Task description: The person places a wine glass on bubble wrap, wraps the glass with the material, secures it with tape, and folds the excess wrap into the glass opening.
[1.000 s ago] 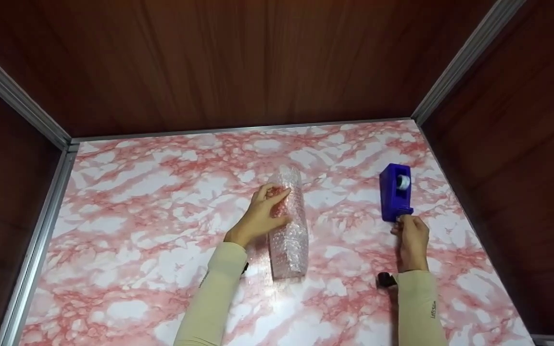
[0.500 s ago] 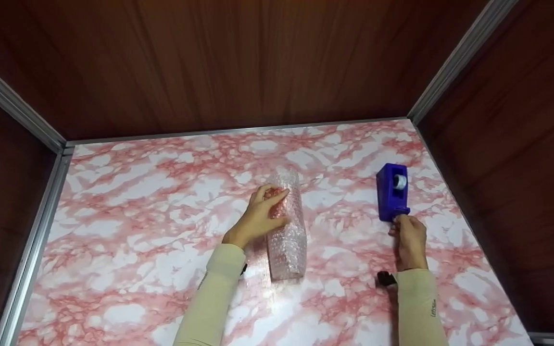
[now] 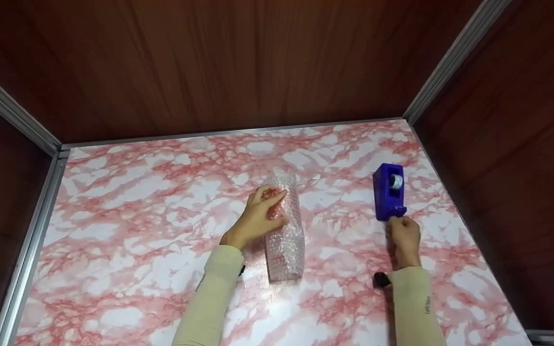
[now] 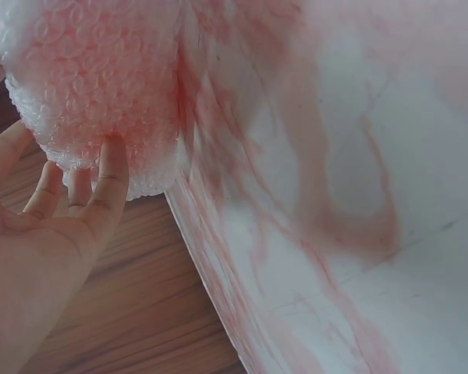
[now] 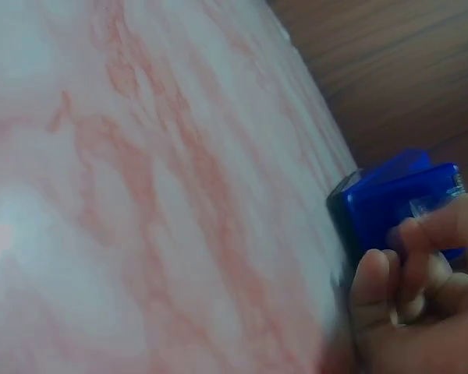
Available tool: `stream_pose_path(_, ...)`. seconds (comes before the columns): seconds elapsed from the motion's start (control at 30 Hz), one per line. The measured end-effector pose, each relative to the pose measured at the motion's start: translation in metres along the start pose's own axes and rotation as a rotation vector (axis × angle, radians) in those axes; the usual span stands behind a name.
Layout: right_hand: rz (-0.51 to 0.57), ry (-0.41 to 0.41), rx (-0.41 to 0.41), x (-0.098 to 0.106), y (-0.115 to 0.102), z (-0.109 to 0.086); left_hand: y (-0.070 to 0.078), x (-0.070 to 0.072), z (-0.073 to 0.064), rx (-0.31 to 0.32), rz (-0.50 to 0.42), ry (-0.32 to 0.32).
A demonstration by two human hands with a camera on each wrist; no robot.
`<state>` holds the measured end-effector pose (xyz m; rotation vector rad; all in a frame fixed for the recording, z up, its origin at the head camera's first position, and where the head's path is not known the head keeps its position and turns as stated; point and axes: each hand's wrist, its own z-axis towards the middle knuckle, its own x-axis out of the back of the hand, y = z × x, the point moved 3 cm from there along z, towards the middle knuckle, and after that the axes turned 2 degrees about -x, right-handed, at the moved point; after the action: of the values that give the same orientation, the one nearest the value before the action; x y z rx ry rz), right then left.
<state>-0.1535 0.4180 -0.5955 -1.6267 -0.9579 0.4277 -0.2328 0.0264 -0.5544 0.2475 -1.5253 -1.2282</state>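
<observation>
A long roll of bubble wrap lies lengthwise on the table, with a reddish tint showing through near its middle. My left hand holds it from the left side, thumb and index finger over the top. In the left wrist view, the fingertips press into the bubbles. On the right stands a blue tape dispenser with a small white roll inside. My right hand is at its near, cutter end, pinching a clear strip of tape there; part of the strip is hidden by the fingers.
The table has a red and white marble pattern. Dark wood panels with grey metal edging enclose it at the back, left and right. A small black object sits by the right sleeve cuff.
The right hand has shifted slightly left and its fingers have drawn in at the dispenser's cutter end. The left hand keeps its place on the bubble wrap; the head view has shifted slightly.
</observation>
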Motion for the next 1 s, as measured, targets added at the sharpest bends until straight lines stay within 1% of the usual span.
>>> stream_pose_path(0.1,-0.207,0.038,0.092,0.001,0.000,-0.001,0.000,-0.002,0.000,-0.009,-0.003,-0.003)
stream_pose_path(0.13,-0.232,0.037,0.106,0.002,0.000,-0.001,0.000,-0.002,0.000,-0.010,-0.005,-0.004)
stream_pose_path(0.23,-0.175,-0.031,0.082,0.005,0.000,-0.001,0.000,-0.003,-0.001,-0.008,-0.009,-0.003)
stream_pose_path(0.33,-0.115,-0.137,0.027,0.007,0.001,-0.001,0.000,-0.002,-0.001,-0.003,-0.004,0.003)
stream_pose_path(0.4,-0.116,-0.195,0.013,0.008,0.000,-0.002,0.000,-0.001,-0.001,0.001,0.000,0.002)
stream_pose_path(0.47,-0.130,-0.238,0.028,0.008,-0.001,-0.003,0.000,0.000,-0.001,-0.001,0.004,0.001)
stream_pose_path(0.6,-0.204,-0.317,0.118,0.005,-0.005,-0.008,0.000,0.001,0.000,0.000,0.006,0.004)
stream_pose_path(0.7,-0.259,-0.374,0.174,-0.003,-0.009,-0.014,-0.001,0.002,0.000,0.001,0.009,0.004)
stream_pose_path(0.77,-0.295,-0.411,0.224,-0.010,-0.015,-0.021,-0.001,0.003,0.000,0.002,0.013,0.005)
stream_pose_path(0.87,-0.330,-0.475,0.304,-0.023,-0.032,-0.037,-0.002,0.003,0.000,-0.001,0.007,0.003)
stream_pose_path(1.0,-0.318,-0.554,0.415,-0.039,-0.060,-0.061,-0.003,0.003,0.001,0.021,-0.006,-0.026)
